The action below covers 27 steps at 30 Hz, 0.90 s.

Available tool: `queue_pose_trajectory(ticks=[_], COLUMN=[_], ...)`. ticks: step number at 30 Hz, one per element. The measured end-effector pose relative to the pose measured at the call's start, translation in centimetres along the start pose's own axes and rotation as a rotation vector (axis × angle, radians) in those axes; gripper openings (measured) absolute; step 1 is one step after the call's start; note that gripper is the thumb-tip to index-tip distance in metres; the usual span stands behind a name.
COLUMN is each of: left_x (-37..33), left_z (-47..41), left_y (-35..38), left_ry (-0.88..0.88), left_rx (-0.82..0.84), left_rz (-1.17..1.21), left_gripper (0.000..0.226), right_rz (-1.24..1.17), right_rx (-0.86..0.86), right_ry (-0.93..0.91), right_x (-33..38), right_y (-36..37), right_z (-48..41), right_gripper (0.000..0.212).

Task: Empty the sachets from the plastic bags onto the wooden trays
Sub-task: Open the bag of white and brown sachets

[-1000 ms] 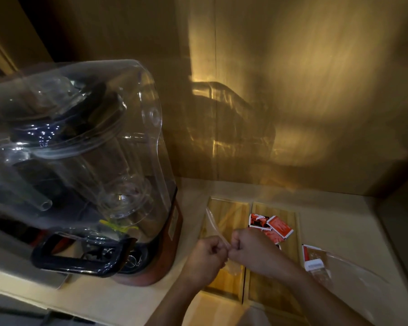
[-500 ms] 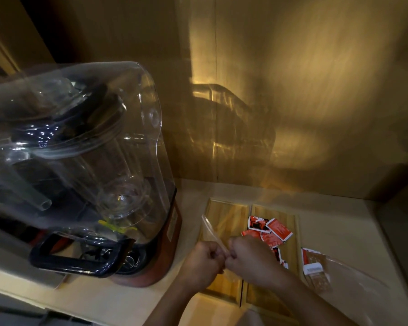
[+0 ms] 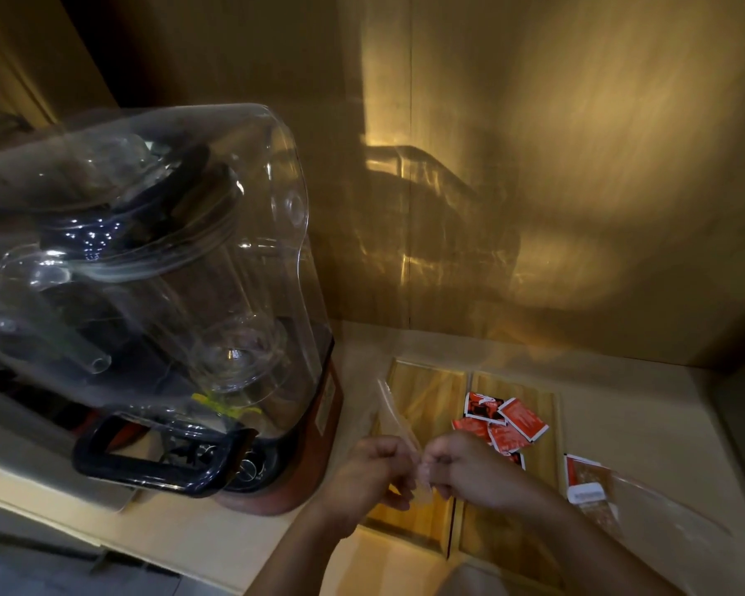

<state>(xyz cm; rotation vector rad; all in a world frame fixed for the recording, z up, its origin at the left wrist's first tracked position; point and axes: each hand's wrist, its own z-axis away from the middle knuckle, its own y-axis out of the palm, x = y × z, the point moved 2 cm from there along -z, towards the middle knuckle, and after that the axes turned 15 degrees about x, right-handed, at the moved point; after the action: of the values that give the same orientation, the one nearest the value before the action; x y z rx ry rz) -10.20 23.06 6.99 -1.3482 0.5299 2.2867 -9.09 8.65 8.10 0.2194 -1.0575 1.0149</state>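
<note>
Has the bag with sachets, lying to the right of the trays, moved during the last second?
No. The sachet bag lies just right of the right tray, at the same spot along its outer edge as in both earlier pictures.

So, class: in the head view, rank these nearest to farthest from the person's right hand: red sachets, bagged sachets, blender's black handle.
1. Red sachets, on the right wooden tray just beyond the right hand.
2. Bagged sachets, on the counter to that hand's right.
3. Blender's black handle, far left, past the left hand.
Both hands pinch the clear bag.
</note>
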Motion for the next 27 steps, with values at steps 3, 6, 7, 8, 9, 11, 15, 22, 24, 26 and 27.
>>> queue_pose_trajectory(ticks=[3,6,7,8,9,11,15,22,24,26,27], left_x=[0.0,0.2,0.3,0.3,0.2,0.2,0.0,0.2,0.1,0.1,0.3], left_z=[-0.1,-0.5,-0.7,-0.8,-0.9,-0.9,-1.0,-0.8,-0.7,-0.5,-0.4], left_y=[0.0,0.2,0.3,0.5,0.7,1.2,1.7,1.4,1.3,1.2,1.1], left_ry=[0.055,0.014,-0.017,-0.045,-0.071,-0.122,-0.202,-0.213,-0.210,-0.158,-0.121], left_rx=[-0.008,-0.073,-0.101,-0.130,-0.159,-0.211,-0.250,-0.310,-0.321,-0.296,-0.268], left_rz=[-0.025,-0.251,-0.383,-0.519,-0.662,-0.929,-1.112,-1.033,-1.014,-0.944,-0.886], left_gripper=[0.018,0.027,0.027,0.024,0.018,0.020,0.027,0.029,0.027,0.023,0.021], right_rz=[-0.065,0.059,0.160,0.267,0.369,0.532,0.601,0.565,0.514,0.455,0.427], right_rx=[0.014,-0.015,-0.023,-0.033,-0.046,-0.077,-0.165,-0.302,-0.327,-0.358,-0.372], right_ry=[0.014,0.064,0.080,0.092,0.099,0.107,0.136,0.196,0.220,0.215,0.203], right_x=[-0.2,-0.4,-0.3,-0.1,0.1,0.5,0.8,1.6,1.6,1.3,1.0], right_y=[-0.1,0.1,0.3,0.5,0.8,1.3,2.5,4.1,4.3,4.4,4.4], right_z=[-0.2,-0.6,-0.6,-0.6,-0.6,-0.4,0.0,0.1,0.0,-0.1,-0.1], right_gripper=[0.029,0.029,0.028,0.025,0.021,0.021,0.026,0.021,0.021,0.021,0.021])
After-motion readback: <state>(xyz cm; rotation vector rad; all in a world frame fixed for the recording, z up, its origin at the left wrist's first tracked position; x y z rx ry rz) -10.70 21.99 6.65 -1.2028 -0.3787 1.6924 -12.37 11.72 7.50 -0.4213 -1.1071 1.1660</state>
